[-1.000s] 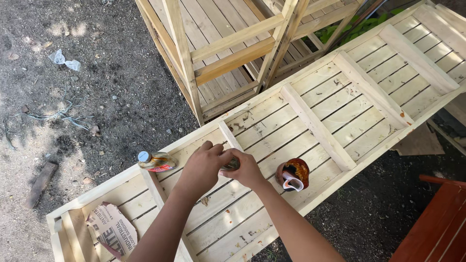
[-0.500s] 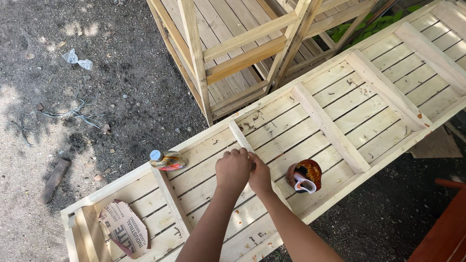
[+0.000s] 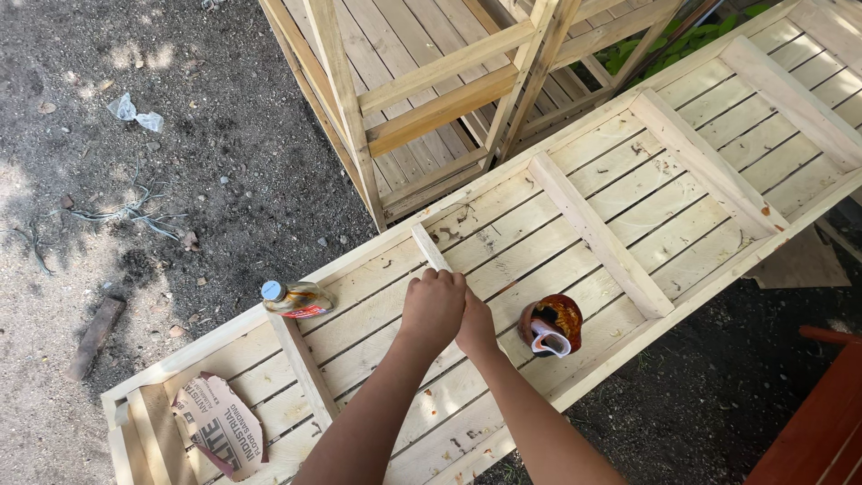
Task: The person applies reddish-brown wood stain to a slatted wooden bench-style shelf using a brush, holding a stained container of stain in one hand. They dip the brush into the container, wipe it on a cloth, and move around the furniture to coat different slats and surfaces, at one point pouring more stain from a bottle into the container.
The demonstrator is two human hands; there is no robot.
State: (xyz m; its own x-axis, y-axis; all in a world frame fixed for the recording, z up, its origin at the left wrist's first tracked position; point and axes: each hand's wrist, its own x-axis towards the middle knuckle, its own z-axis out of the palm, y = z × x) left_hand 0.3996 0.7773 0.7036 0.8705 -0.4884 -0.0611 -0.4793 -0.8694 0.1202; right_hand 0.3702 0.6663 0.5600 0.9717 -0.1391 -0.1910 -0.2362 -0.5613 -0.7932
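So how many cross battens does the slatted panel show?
4: one by the bottle, one under the hands, one mid-panel, one far right. More may lie beyond the frame.

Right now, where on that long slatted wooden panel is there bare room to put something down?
The bay between the two cross battens and lies bare, as does the far end past the last batten. It is crowded near the hands: left hand, right hand, the brown can, the small bottle and the torn paper.

Pale wood frame [image 3: 682,193], reddish-brown can [image 3: 552,325]
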